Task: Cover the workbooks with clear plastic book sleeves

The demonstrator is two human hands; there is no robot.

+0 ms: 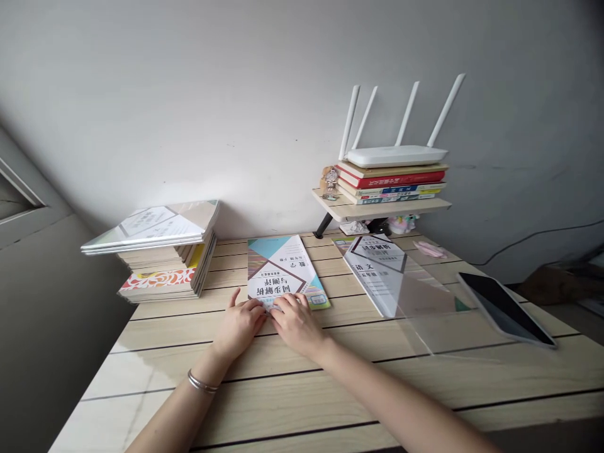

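Observation:
A workbook (283, 267) with a white, blue and brown cover lies flat on the wooden table (292, 390), its printing upside down to me. My left hand (240, 324) rests at its near left corner, fingers bent together and thumb raised; whether it grips the edge is hidden. Beside it, touching or nearly so, my right hand (297, 321) lies on the near edge of the cover, palm down with the fingers slightly spread. A silver bracelet (202, 382) is on my left wrist.
Stacked books (163, 277) stand at the left, with covered workbooks on top. Right of centre lie another workbook (377, 274) and a clear plastic cover (434, 327). Farther right is a tablet (507, 308). A router (399, 155) sits on books on a small raised shelf (330, 204).

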